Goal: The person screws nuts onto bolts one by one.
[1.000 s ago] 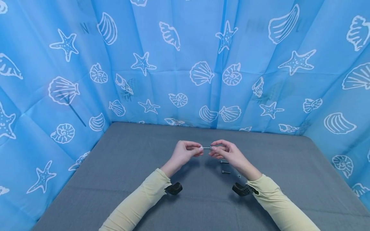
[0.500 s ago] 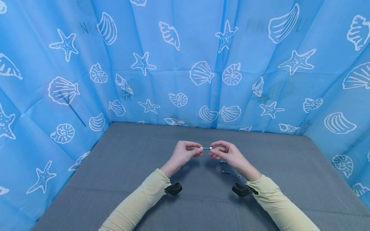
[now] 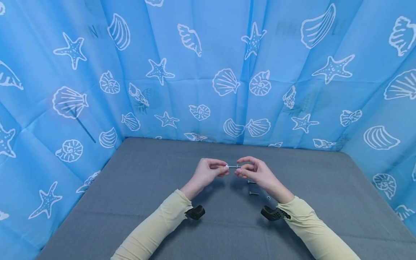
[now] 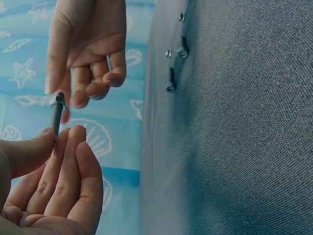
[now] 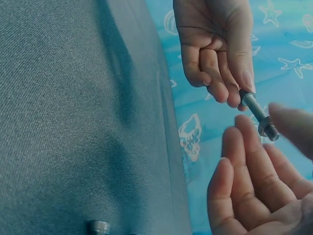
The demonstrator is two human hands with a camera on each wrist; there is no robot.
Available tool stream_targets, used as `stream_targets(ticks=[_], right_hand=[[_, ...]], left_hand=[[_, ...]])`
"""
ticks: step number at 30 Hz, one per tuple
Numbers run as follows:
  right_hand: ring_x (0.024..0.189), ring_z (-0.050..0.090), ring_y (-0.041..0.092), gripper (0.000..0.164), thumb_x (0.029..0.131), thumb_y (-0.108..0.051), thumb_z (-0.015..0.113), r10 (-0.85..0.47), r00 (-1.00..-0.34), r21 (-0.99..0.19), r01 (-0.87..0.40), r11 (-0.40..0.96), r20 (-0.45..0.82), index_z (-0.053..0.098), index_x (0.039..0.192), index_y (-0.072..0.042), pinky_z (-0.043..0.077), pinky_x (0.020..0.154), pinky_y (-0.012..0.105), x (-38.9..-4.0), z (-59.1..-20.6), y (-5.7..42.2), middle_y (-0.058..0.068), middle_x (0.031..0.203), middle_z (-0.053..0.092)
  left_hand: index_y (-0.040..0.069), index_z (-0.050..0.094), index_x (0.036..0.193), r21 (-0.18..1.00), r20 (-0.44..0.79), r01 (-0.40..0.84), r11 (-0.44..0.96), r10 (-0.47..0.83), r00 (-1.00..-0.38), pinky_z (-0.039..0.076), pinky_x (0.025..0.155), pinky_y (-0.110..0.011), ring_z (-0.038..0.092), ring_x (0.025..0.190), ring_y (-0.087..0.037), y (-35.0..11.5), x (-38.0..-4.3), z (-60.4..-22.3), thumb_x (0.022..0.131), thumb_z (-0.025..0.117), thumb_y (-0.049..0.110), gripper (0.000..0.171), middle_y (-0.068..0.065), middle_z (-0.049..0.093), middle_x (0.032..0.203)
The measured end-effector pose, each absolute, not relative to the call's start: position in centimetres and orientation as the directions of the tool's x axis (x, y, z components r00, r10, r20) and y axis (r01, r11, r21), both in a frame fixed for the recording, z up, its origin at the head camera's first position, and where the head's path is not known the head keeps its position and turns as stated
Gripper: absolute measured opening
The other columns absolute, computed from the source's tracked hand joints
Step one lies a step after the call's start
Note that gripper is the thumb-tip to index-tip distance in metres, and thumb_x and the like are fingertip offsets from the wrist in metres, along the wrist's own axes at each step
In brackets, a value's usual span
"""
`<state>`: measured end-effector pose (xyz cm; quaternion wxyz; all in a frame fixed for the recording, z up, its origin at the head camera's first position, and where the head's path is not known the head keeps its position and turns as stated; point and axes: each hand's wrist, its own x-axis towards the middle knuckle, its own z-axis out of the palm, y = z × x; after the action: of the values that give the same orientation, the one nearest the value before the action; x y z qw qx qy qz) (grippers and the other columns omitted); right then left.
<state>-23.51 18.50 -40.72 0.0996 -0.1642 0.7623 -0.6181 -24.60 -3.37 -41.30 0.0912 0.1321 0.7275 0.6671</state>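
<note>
My left hand (image 3: 208,169) pinches the head end of a metal bolt (image 5: 256,108) between thumb and fingertips and holds it level above the table. A hex nut (image 5: 264,126) sits on the bolt's threads near the free end, with a little thread showing past it. My right hand (image 3: 258,173) is at that end, its thumb (image 5: 288,122) at the nut. The right index finger is lifted off it, and the other fingers are loosely bent. In the left wrist view the nut and the bolt's tip show just below the right thumb.
Below my right hand, a bolt (image 3: 251,182), another bolt (image 3: 254,193) and a loose nut (image 3: 268,198) lie on the grey table (image 3: 156,216). The left wrist view shows a second loose nut (image 4: 181,17). A blue shell-print curtain (image 3: 201,90) encloses the table's back and sides.
The right index finger has risen away from the nut while the thumb stays near it. The left hand and bolt have hardly moved.
</note>
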Motion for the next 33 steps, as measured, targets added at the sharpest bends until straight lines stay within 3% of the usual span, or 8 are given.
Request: stream_targets(ticks=[3,8,15,24,30,33], right_hand=[[0.094,0.066,0.03,0.03,0.095,-0.011,0.061,-0.374,-0.925,-0.976,-0.142,0.166,0.071,0.052,0.118,0.006,0.053,0.083,0.049,-23.44,-40.71,18.47,0.021,0.099,0.068],[0.095,0.066,0.031,0.03,0.096,-0.02,0.061,-0.359,-0.933,-0.966,-0.114,0.232,0.024,0.058,0.112,0.006,0.054,0.083,0.047,-23.38,-40.52,18.35,0.018,0.097,0.069],[0.099,0.063,0.041,0.034,0.096,-0.015,0.06,-0.393,-0.919,-0.977,-0.119,0.174,0.042,0.05,0.119,0.008,0.049,0.087,0.058,-23.25,-40.57,18.36,0.024,0.101,0.066],[0.096,0.063,0.041,0.035,0.098,-0.026,0.057,-0.388,-0.922,-0.962,-0.105,0.253,-0.002,0.058,0.112,0.007,0.05,0.085,0.057,-23.54,-40.66,18.48,0.018,0.097,0.069],[0.095,0.065,0.034,0.033,0.096,-0.014,0.06,-0.402,-0.915,-0.974,-0.13,0.186,0.045,0.048,0.118,0.007,0.052,0.084,0.054,-23.48,-40.47,18.41,0.026,0.102,0.065],[0.095,0.065,0.032,0.032,0.096,-0.015,0.06,-0.399,-0.916,-0.971,-0.132,0.199,0.043,0.051,0.115,0.008,0.053,0.084,0.051,-23.49,-40.37,18.33,0.029,0.103,0.064]], left_hand=[[-0.007,0.069,0.104,0.994,0.042,0.07,0.079,0.314,-0.949,0.055,0.082,-0.049,0.07,0.082,-0.018,-3.35,-24.57,-41.25,0.088,0.07,0.011,0.024,-0.008,0.072,0.086],[-0.006,0.07,0.103,0.994,0.054,0.082,0.078,0.312,-0.948,0.056,0.081,-0.047,0.071,0.082,-0.019,-3.35,-24.55,-41.32,0.088,0.07,0.011,0.023,-0.01,0.072,0.087],[-0.001,0.072,0.101,0.992,0.039,0.074,0.105,0.304,-0.952,0.059,0.074,-0.035,0.071,0.081,-0.018,-3.35,-24.53,-41.47,0.088,0.071,0.012,0.019,-0.007,0.072,0.085],[-0.003,0.071,0.102,0.992,0.051,0.084,0.094,0.311,-0.949,0.059,0.074,-0.034,0.071,0.081,-0.019,-3.38,-24.37,-41.46,0.088,0.07,0.012,0.02,-0.009,0.072,0.087],[-0.006,0.07,0.104,0.993,0.047,0.078,0.089,0.314,-0.948,0.059,0.074,-0.034,0.071,0.081,-0.018,-3.4,-24.49,-41.48,0.089,0.07,0.012,0.024,-0.008,0.072,0.086],[-0.005,0.07,0.104,0.994,0.044,0.073,0.083,0.308,-0.95,0.058,0.077,-0.04,0.071,0.081,-0.018,-3.38,-24.53,-41.38,0.089,0.07,0.011,0.023,-0.008,0.072,0.086]])
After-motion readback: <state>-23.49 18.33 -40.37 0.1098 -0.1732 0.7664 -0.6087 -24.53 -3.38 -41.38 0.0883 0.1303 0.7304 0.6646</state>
